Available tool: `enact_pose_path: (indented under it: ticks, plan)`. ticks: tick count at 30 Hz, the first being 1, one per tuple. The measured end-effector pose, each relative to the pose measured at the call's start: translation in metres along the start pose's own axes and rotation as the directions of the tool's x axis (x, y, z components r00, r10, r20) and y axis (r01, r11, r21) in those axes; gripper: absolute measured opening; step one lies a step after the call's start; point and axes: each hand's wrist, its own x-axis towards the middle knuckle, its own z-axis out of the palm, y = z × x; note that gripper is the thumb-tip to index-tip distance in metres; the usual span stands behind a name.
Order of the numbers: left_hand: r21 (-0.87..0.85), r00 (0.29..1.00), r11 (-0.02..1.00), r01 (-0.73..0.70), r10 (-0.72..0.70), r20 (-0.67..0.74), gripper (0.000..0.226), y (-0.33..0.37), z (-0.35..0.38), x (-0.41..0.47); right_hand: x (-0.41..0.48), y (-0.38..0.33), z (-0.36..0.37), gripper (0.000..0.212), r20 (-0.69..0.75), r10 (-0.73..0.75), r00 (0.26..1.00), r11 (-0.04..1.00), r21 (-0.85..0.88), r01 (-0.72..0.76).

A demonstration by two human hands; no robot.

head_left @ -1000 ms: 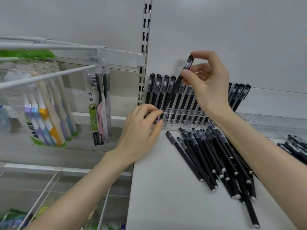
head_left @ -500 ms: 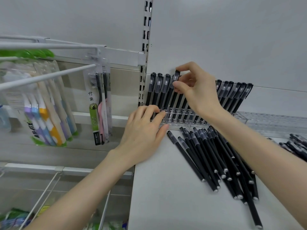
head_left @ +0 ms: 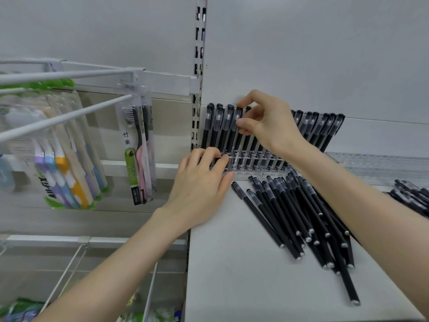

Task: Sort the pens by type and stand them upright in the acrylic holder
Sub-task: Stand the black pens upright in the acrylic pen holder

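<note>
Our right hand (head_left: 270,123) pinches a black pen (head_left: 236,126) seated upright in the clear holder (head_left: 250,162) at the shelf's back; our left hand (head_left: 202,182), fingers spread and grasping nothing, steadies its front edge. Pushing sideways may topple neighbouring pens.

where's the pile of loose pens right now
In the head view the loose pens lie flat on the white shelf, right of centre, just in front of the acrylic holder, under the right forearm.
</note>
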Motion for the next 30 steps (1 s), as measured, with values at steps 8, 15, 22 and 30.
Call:
enact_pose_path:
  ticks: [8, 15, 22, 30]
  plan:
    - [-0.032, 0.999, 0.999, 0.039, -0.037, 0.038, 0.051, 0.007, -0.008, 0.0, -0.009, 0.001, 0.002, 0.028, -0.065, -0.044, 0.997, 0.991, -0.128, 0.035]
    - [-0.14, 0.975, 0.972, 0.19, -0.171, 0.139, 0.038, 0.031, -0.029, -0.006, -0.03, -0.001, -0.021, 0.013, -0.052, -0.034, 0.998, 0.985, -0.172, 0.025]
    - [-0.151, 0.89, 0.927, 0.344, -0.27, 0.368, 0.035, 0.088, -0.047, -0.015, -0.083, 0.021, -0.066, 0.009, 0.148, 0.023, 0.989, 0.976, -0.216, 0.01]
    - [-0.102, 0.784, 0.81, 0.578, -0.515, 0.348, 0.063, 0.152, -0.029, -0.018, -0.126, 0.059, -0.095, 0.039, 0.431, 0.028, 0.902, 0.961, -0.259, 0.094]
